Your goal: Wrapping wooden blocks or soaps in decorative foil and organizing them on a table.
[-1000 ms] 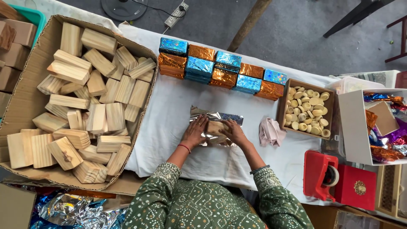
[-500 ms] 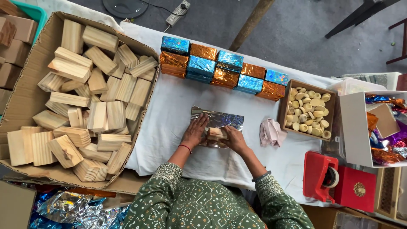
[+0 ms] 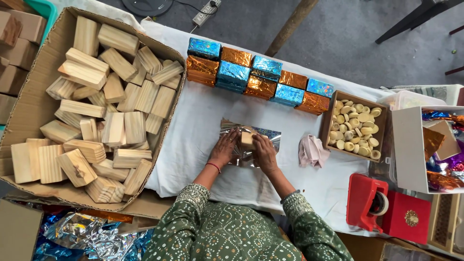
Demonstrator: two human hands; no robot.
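Right now, both hands press a small wooden block (image 3: 247,139) onto a silver foil sheet (image 3: 251,145).
Left hand (image 3: 223,150) and right hand (image 3: 265,153) sit close together, fingers clamped on the block at the sheet's middle. The risk as I see it: the block looks off-centre, so the foil could crease, tear or wrap unevenly. It lies on a white cloth-covered table (image 3: 203,116), a row of blue and orange wrapped blocks (image 3: 256,77) behind, a cardboard box of bare wooden blocks (image 3: 96,111) left, a red tape dispenser (image 3: 369,203) right, grey floor beyond.
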